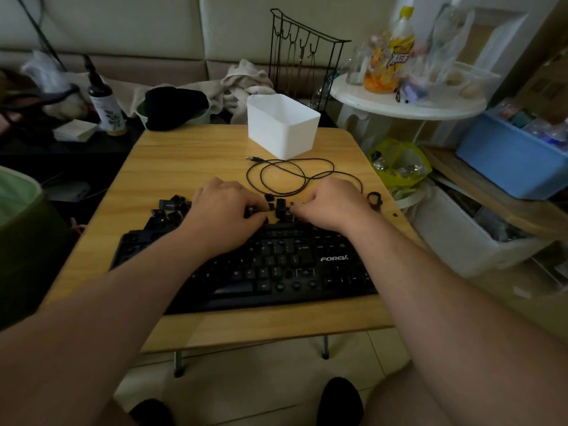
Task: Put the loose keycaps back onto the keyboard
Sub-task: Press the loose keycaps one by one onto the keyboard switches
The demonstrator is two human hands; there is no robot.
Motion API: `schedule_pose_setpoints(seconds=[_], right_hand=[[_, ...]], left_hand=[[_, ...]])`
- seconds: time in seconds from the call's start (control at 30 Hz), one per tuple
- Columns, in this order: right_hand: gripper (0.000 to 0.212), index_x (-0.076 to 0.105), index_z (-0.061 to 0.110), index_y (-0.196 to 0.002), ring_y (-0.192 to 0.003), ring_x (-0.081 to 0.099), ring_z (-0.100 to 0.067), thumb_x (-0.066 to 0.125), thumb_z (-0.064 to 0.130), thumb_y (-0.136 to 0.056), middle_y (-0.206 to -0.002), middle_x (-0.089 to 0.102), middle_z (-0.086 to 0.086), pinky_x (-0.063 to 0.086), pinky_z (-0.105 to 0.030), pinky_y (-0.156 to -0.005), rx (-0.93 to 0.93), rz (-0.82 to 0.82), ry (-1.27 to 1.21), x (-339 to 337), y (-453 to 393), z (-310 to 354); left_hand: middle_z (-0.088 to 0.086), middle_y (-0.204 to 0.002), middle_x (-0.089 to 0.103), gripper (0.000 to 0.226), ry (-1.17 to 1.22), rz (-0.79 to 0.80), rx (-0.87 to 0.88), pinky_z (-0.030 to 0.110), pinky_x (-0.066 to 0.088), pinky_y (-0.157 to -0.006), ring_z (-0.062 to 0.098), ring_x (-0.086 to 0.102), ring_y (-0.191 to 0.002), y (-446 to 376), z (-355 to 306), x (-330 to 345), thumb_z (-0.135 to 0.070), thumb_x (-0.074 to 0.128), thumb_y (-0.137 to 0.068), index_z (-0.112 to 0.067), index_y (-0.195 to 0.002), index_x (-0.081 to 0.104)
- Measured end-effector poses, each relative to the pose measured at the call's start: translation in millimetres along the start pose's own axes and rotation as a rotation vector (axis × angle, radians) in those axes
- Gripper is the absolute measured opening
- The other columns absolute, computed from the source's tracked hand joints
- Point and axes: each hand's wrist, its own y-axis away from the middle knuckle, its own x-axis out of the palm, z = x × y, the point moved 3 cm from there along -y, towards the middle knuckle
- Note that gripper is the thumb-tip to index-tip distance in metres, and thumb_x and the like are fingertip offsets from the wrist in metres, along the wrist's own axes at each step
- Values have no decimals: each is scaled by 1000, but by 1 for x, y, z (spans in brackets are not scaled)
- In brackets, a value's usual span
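Just beyond the keyboard (276, 265), loose keycaps (172, 210) under both curled hands, grip contents unclear.

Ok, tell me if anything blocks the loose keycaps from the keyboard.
Nothing visible does. The loose keycaps lie on the table right at the keyboard's far edge, and both hands are already among them. The cable and white bin sit farther back, out of the path.

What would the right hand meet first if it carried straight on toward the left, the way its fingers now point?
Probably the small cluster of loose keycaps just off the right hand fingertips, then the left hand beyond them. Depth is unclear, so the fingers may already touch one.
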Motion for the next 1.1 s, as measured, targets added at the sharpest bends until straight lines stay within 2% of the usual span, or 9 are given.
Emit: schedule_pose_setpoints(seconds=[0.13,0.23,0.3,0.53,0.7,0.8,0.9,0.97,1.1], right_hand=[[45,64,19,-77,-74,60,-20,80,61,-76,-78,64,-1,38,-29,-55,75,132,107,4,-12,6],[50,74,16,-96,-87,65,-23,82,61,-77,-92,70,-4,55,-33,-76,97,177,108,1,-17,4],[51,74,15,-100,-91,65,-25,82,59,-78,-96,71,-6,56,-36,-83,110,197,101,2,-18,3],[43,74,14,-97,-89,66,-24,82,54,-81,-92,71,-5,56,-35,-83,121,160,41,7,-19,5],[30,78,14,-86,-91,69,-19,84,44,-83,-89,76,-3,57,-36,-82,91,136,-256,-4,-9,3],[21,76,13,-86,-78,67,-4,83,32,-87,-78,77,3,47,-25,-69,9,155,-519,-12,4,10],[13,69,15,-82,-50,54,4,79,15,-90,-58,67,7,42,-11,-53,-76,184,-712,-14,17,17],[12,69,16,-85,-49,51,2,77,7,-90,-60,66,3,42,-12,-52,-115,185,-740,-15,22,20],[21,70,13,-93,-61,64,-1,73,-6,-88,-66,73,3,48,-10,-61,-152,192,-809,-20,30,20]], left_hand=[[-10,-128,65,27,10,-13,5,47,37,-102,27,45,-124,2,2,-1,-49,59,-97,-48,-122,70],[-10,-127,65,29,13,-9,13,46,37,-101,27,44,-124,4,5,-3,-50,57,-97,-47,-123,70],[-10,-125,65,29,17,-17,15,45,36,-100,26,44,-124,4,7,-4,-50,57,-97,-47,-123,70],[-12,-123,66,26,52,-41,29,41,34,-94,26,44,-124,5,1,-6,-47,59,-97,-47,-121,70],[-16,-115,67,24,109,-53,44,43,41,-100,24,48,-121,6,-2,-4,-48,61,-96,-47,-118,72],[-26,-101,65,25,267,-47,34,45,50,-101,18,57,-115,9,-8,-4,-46,66,-96,-43,-120,73],[-22,-103,74,26,497,-12,-17,29,56,-94,-2,66,-103,11,-17,-4,-45,69,-96,-39,-121,73],[-20,-101,77,23,632,-21,-51,25,57,-89,-9,68,-97,13,-21,-2,-44,73,-94,-37,-116,74],[-17,-93,78,15,787,-42,-121,36,61,-91,-2,73,-89,14,-21,-1,-39,77,-92,-34,-106,75]])
